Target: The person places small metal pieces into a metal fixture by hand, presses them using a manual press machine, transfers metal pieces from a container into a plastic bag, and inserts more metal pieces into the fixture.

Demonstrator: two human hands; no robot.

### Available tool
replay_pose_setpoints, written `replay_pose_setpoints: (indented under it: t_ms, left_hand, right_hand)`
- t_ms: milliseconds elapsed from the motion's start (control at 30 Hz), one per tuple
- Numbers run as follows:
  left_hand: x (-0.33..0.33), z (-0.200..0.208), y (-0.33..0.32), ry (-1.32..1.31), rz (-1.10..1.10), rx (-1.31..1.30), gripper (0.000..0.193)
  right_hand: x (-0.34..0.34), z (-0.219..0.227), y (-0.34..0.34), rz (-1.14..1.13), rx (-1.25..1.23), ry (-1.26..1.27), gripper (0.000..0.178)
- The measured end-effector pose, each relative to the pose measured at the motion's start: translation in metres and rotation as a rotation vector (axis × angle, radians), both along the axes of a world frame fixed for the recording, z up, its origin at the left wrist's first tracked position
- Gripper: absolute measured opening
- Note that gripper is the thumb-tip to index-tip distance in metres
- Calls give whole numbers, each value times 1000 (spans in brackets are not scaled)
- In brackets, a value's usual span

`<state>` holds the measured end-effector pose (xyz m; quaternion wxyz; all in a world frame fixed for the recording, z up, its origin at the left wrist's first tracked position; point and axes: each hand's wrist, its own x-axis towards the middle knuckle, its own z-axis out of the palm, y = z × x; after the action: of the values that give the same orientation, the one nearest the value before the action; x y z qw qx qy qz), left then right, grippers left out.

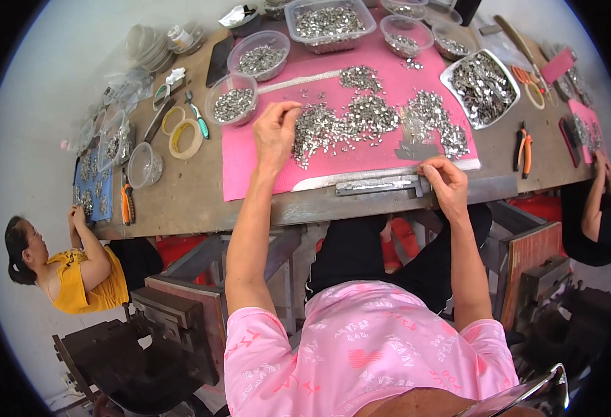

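In the head view, the left hand (276,139) hovers over the pink cloth (250,170), just beside the loose heaps of small silvery metal pieces (319,132). Its thumb and forefinger are drawn close together; whether a piece sits between them cannot be told. The right hand (447,186) is at the right end of a narrow metal holder (382,186), thumb and forefinger bent toward each other; whether they grip anything is unclear. The holder lies along the near edge of the table (180,198), with a bright row of metal along its length.

The heaps spread across the middle and right of the cloth. Behind them stands a rectangular clear tub (333,47) full of similar pieces; a round clear bowl (212,111) is left of the left hand, and a white tray (460,109) holds more at right. Orange-handled pliers (526,154) lie right of the cloth, a tape roll (197,141) toward the left. A person in a yellow top (90,278) works at the left end.
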<state>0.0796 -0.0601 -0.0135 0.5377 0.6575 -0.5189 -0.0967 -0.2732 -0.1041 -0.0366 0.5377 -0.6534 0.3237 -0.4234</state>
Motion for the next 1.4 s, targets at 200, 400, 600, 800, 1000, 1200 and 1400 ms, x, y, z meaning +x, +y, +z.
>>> replay_pose_setpoints:
  t_ms: [200,400,600,800,1000,1200,1400]
  left_hand:
    - [-86,-1,16,-118,-385,85,9]
    - [-79,-8,24,-84,-395,93,14]
    - [-76,-6,36,29,-290,40,11]
    - [-72,-4,41,51,-246,98,11]
    - [-67,-7,43,45,-223,109,13]
    - [-60,8,53,35,-191,133,12]
    - [-59,-1,67,-381,-212,59,12]
  right_hand:
    - [13,11,-7,-14,24,131,11]
    - [36,46,-9,88,-363,371,11]
    - [73,42,-17,195,-597,473,11]
    - [95,29,-19,188,-762,601,10]
    - [99,29,-21,216,-663,569,9]
    - [97,28,-21,223,-746,575,6]
    - [90,34,-15,228,-715,546,8]
